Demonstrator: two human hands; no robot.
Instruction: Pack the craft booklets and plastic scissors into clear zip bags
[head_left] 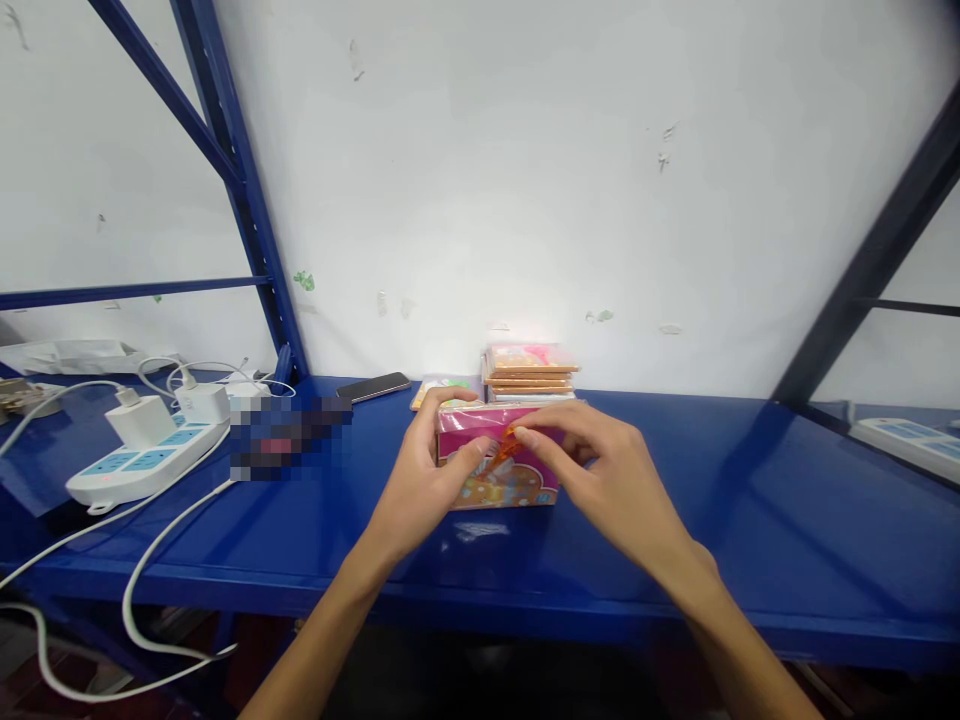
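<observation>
Figure: two-handed hold on a pink carton (499, 490), seen from head height. The carton lay on a blue steel shelf (712, 520), its long axis running left to right across the view, roughly parallel to the shelf's front edge. The left hand (420, 470) was curved over the carton's left end, with its fingers (450, 402) closed over the far top edge and its thumb bent in across the upper face, holding the carton. The right hand (592, 465) came in from the right, its fingers bent and drawn close together, with the fingertips (526, 437) at an orange strip (504, 448) on the carton's upper face. Whether they pinched the strip could not be told at this size. The strip lay between the two hands, just beside the left thumb and touching or nearly touching the right fingertips. Behind the carton stood a stack of flat orange packets (531, 372). Further left on the shelf lay a smartphone (373, 386) and a white power strip (142, 462) with its cables.
</observation>
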